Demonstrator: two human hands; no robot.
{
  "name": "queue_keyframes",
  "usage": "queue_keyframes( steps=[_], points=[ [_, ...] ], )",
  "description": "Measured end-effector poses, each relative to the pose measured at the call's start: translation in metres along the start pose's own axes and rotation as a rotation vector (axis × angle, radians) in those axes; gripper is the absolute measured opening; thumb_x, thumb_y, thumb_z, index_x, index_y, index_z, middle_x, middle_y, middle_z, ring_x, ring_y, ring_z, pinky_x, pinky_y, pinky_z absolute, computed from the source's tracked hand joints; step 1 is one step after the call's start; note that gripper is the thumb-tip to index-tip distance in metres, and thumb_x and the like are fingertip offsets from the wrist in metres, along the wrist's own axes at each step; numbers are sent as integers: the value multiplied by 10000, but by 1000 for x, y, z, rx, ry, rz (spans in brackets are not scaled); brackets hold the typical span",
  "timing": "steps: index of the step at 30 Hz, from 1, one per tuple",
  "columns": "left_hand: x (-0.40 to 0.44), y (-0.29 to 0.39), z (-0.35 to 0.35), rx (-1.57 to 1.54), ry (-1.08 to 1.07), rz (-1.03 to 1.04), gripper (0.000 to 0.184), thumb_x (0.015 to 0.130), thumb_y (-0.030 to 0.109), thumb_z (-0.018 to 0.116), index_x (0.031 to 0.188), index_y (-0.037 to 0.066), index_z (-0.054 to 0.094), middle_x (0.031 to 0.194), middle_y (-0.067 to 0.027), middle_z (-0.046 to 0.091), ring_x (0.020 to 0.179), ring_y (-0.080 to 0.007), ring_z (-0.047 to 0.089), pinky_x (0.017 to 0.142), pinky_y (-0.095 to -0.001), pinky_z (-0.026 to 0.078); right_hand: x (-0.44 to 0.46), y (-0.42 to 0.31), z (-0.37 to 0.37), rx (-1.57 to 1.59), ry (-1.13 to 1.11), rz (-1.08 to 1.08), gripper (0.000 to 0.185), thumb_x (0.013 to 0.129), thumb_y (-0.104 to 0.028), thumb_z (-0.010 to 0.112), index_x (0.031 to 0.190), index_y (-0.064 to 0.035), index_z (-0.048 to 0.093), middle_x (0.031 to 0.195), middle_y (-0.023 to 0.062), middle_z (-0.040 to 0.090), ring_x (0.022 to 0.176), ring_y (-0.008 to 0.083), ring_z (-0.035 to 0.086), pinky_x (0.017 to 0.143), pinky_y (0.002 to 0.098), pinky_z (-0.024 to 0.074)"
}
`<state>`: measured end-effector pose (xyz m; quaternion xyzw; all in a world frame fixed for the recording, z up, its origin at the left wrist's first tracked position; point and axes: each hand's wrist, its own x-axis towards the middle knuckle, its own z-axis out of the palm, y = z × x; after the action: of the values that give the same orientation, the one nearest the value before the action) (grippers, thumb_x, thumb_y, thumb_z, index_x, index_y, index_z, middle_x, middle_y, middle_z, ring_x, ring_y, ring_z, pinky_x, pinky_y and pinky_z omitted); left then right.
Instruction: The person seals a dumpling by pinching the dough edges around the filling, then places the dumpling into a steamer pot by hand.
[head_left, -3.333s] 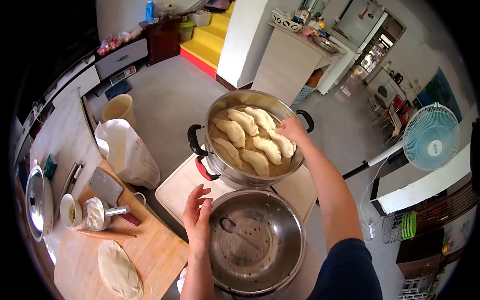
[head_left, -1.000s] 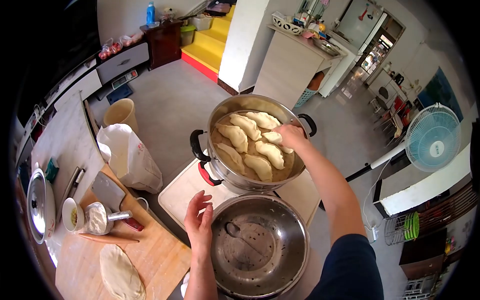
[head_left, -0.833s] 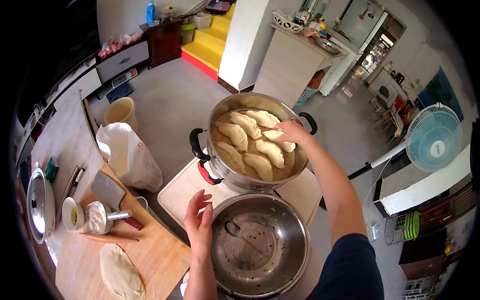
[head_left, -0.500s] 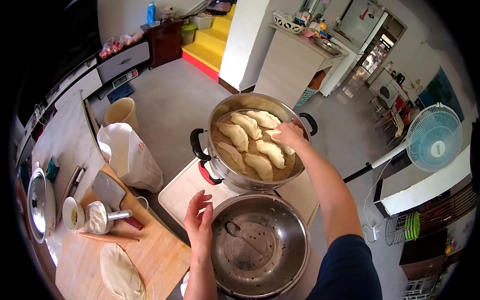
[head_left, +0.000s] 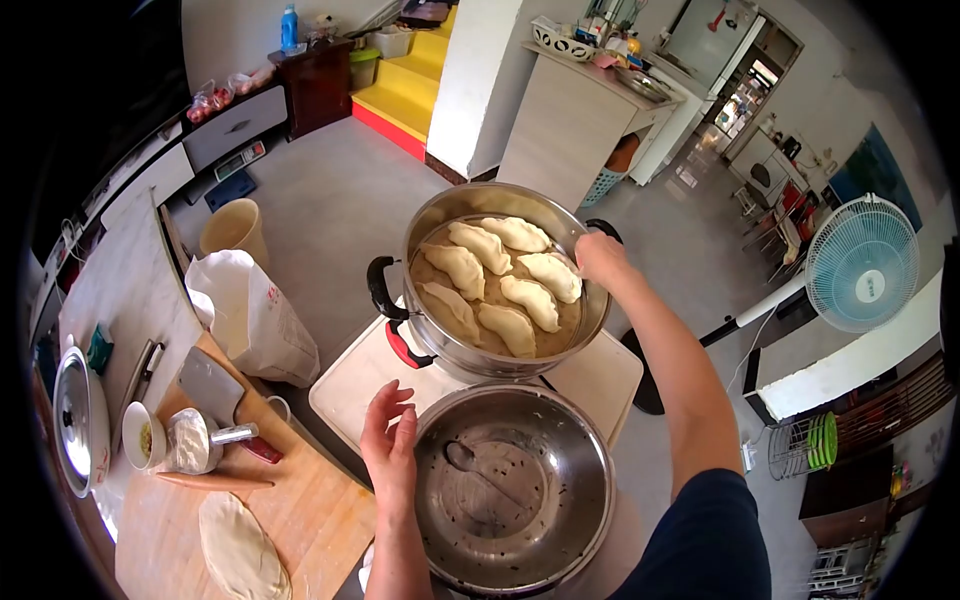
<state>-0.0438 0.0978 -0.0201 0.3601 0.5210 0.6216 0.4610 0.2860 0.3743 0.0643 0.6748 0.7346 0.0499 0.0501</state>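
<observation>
Several large crescent-shaped dumplings (head_left: 508, 320) lie in a steel steamer pot (head_left: 425, 325) with black handles. My right hand (head_left: 602, 260) is at the pot's right rim, just beside the rightmost dumpling (head_left: 551, 276). Its fingers are curled, and their tips are partly hidden, so what they grip cannot be seen. My left hand (head_left: 388, 435) hovers palm inward at the left edge of a large steel bowl (head_left: 565, 470), fingers apart and holding nothing. Inside that bowl rests a spoon (head_left: 462, 455) among dark filling scraps.
On the wooden board (head_left: 310, 480) at left are a flat dough piece (head_left: 240, 548), a cleaver (head_left: 212, 382), a rolling pin (head_left: 215, 482) and a flour container (head_left: 195, 445). A white sack (head_left: 265, 325) stands beside the table. At right is a fan (head_left: 862, 262).
My right hand has drawn off the rightmost dumpling toward the pot's right rim, uncovering that dumpling. My left hand stays beside the bowl; the whole view has shifted slightly.
</observation>
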Motion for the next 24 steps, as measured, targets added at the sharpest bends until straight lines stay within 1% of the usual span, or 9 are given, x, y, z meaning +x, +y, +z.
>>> queue_keyframes(
  steps=[3,6,9,12,18,24],
  points=[
    [1,-3,0,4,-2,19,412,967,84,611,1371,38,544,1221,-68,646,1062,-130,596,887,-288,497,-18,-12,-8,-264,-50,-113,219,734,-197,801,899,-56,775,948,181,746,985,355,705,786,459,543],
    [1,-3,1,15,-2,19,410,968,85,609,1370,36,544,1218,-69,647,1064,-134,597,887,-289,498,-27,-15,-14,-350,-60,-193,211,715,-232,830,868,-95,785,911,134,757,1010,296,689,848,445,473],
    [1,-2,0,13,-1,14,409,969,86,609,1370,34,544,1219,-70,647,1068,-138,598,889,-289,498,-27,-11,1,-332,-30,-151,231,705,-279,843,861,-119,788,879,112,756,1032,253,661,908,439,386],
    [1,-1,0,17,-3,8,409,969,84,607,1369,31,543,1221,-70,646,1070,-141,600,893,-291,498,-31,-20,-2,-302,-40,-105,337,722,-377,849,877,-86,780,893,115,744,1012,243,642,886,403,361],
    [1,1,-1,11,2,-3,410,967,76,604,1369,26,542,1223,-73,646,1072,-148,601,904,-295,499,-29,-22,10,-295,-1,-78,316,743,-367,828,883,-88,780,897,107,745,1001,229,644,895,401,352],
    [1,1,-1,11,10,-3,418,965,67,602,1375,24,536,1225,-77,646,1076,-153,602,912,-300,499,-22,-20,22,-287,7,-44,300,728,-328,839,889,-82,781,913,120,748,1036,229,643,910,393,348]
  ],
)
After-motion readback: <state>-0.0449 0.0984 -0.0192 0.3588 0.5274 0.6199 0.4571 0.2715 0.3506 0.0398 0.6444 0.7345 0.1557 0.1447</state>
